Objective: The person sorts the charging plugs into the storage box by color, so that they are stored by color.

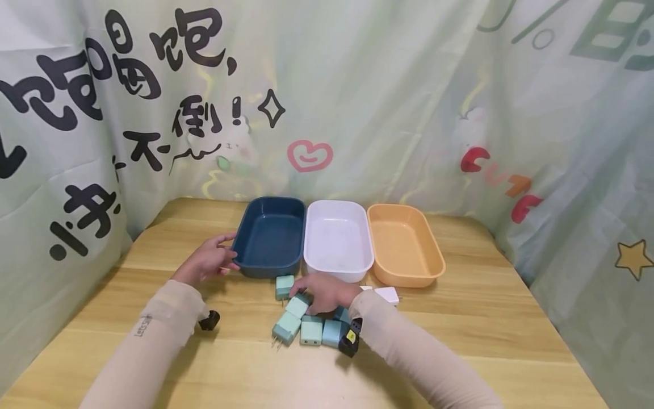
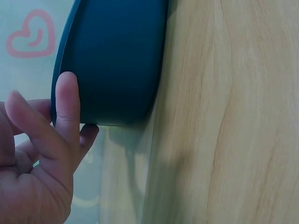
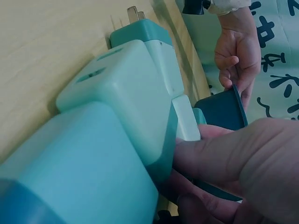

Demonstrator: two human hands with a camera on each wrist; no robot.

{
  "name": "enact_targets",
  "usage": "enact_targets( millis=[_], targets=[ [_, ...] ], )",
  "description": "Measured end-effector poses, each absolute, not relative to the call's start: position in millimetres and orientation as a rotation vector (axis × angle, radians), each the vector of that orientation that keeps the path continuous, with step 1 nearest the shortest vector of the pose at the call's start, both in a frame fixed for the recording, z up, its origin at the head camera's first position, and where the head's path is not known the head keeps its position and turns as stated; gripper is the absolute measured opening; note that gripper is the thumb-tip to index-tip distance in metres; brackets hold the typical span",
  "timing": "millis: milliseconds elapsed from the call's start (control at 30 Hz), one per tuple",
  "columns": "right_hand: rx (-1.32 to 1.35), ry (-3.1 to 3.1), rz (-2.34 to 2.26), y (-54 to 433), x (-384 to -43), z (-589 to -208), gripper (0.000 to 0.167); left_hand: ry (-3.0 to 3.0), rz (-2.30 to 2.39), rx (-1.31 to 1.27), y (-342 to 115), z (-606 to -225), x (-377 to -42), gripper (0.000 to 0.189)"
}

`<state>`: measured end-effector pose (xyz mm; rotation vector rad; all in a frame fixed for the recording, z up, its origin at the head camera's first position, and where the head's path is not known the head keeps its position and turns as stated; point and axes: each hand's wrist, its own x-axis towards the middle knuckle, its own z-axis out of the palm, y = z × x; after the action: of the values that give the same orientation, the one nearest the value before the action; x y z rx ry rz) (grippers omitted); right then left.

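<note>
My left hand (image 1: 212, 258) is at the near left side of a dark blue tray (image 1: 245, 270), its fingertips touching the tray's outer wall near the rim. Among a cluster of plug-in chargers, my right hand (image 1: 327, 292) pinches a pale green charger (image 1: 297, 307) between thumb and fingers. Touching that one is another green charger (image 1: 286, 328), its metal prongs toward me. A light green charger (image 1: 311, 330) and a blue charger (image 1: 333, 334) sit side by side below the hand. Near the blue tray stands one more green charger (image 1: 284, 286). The right hand partly covers the cluster.
A white tray (image 1: 339, 276) and an orange tray (image 1: 409, 281) stand in a row right of the blue one. White chargers (image 1: 387, 295) lie beyond the right wrist. Printed curtains (image 1: 368, 113) enclose the wooden table (image 1: 245, 369) at the back and sides.
</note>
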<state>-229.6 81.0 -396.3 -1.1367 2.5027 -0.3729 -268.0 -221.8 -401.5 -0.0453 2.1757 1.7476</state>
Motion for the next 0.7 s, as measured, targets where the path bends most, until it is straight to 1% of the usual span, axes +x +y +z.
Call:
enact_targets(
  millis=[267,533,700],
  targets=[
    [-1.1,2.539,-0.341,78.5,-226.6,-398.7,0.043,2.19,1.738,-0.025,-221.6,-402.2,-265.7,0.063],
    [-1.14,2.557,-0.316,79.4,-227.8,-398.9,0.042,2.181,1.77,-0.016,-222.8,-403.8,-267.1,0.063],
    [-1.147,2.527,-0.376,79.7,-228.0,-396.5,0.042,2.186,1.757,-0.02,-223.9,-403.1,-267.1,0.063]
  ],
)
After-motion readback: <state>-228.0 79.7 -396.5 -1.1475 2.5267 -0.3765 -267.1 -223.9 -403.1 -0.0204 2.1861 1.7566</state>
